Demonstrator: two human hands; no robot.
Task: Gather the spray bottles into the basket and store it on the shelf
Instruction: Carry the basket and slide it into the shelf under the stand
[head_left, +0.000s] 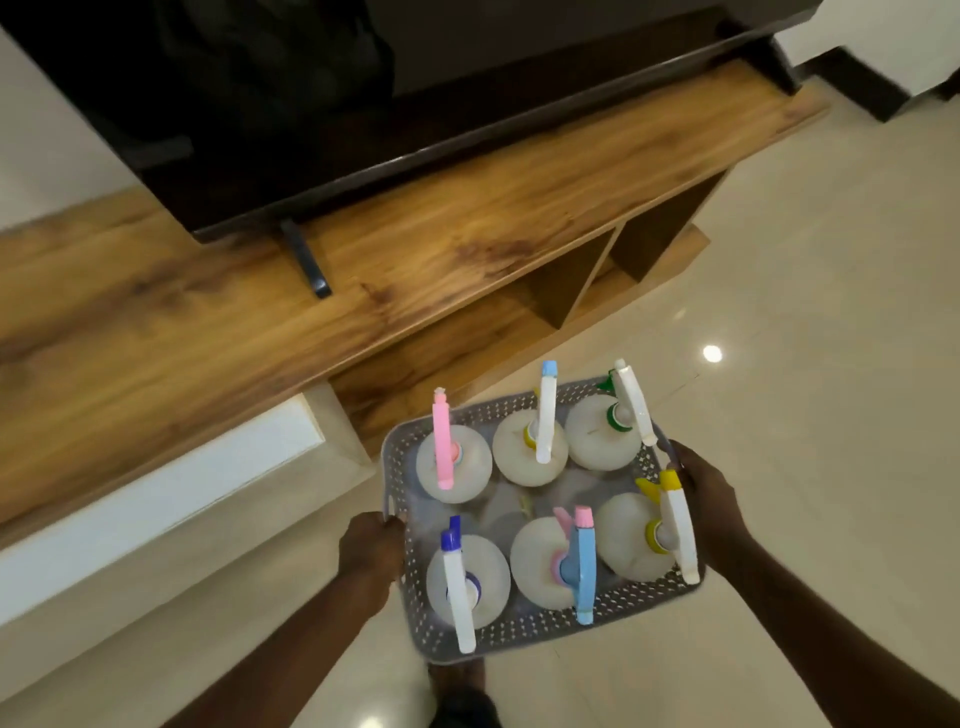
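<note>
Both arms are reaching forward and down. The left hand (371, 545) is gripping the left rim of the basket (524, 631), fingers curled tight around it. The right hand (701, 493) is gripping the right rim the same way. The basket is hanging in the air above the shiny tile floor (805, 260), near the wooden cabinet (208, 322). Six spray bottles (454, 465) are standing inside, in two rows of three. They are round, white plastic, with long coloured tops. The basket is grey plastic with lots of little holes. The cabinet is showing two open shelves (566, 291).
</note>
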